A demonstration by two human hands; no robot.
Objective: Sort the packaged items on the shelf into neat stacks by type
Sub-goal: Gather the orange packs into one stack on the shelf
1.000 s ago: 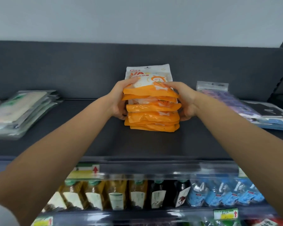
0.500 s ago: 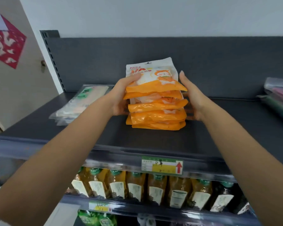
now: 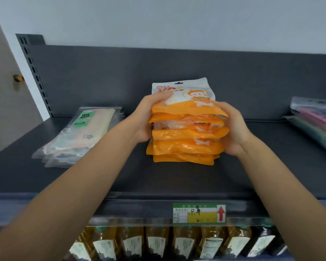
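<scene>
A stack of several orange-and-white packets [image 3: 186,134] stands in the middle of the dark grey shelf [image 3: 158,178]. My left hand [image 3: 147,119] presses the stack's left side, thumb on the top packet. On the stack's right side my right hand [image 3: 233,130] is curled, with its fingers over the upper packets. Both hands clasp the pile between them. To the left lies a flat pile of clear face-mask packets [image 3: 79,136]. A pile of purple and green packets [image 3: 316,123] lies at the right edge of the shelf.
The shelf has a dark back panel [image 3: 177,72] and a front rail with a green and yellow price label [image 3: 199,212]. Below it stands a row of bottles [image 3: 177,242] with amber liquid. A slotted upright [image 3: 36,72] marks the shelf's left end.
My right hand has closed in from an open flat palm to grip the stack's right side. The view has shifted slightly, showing more of the right-hand pile.
</scene>
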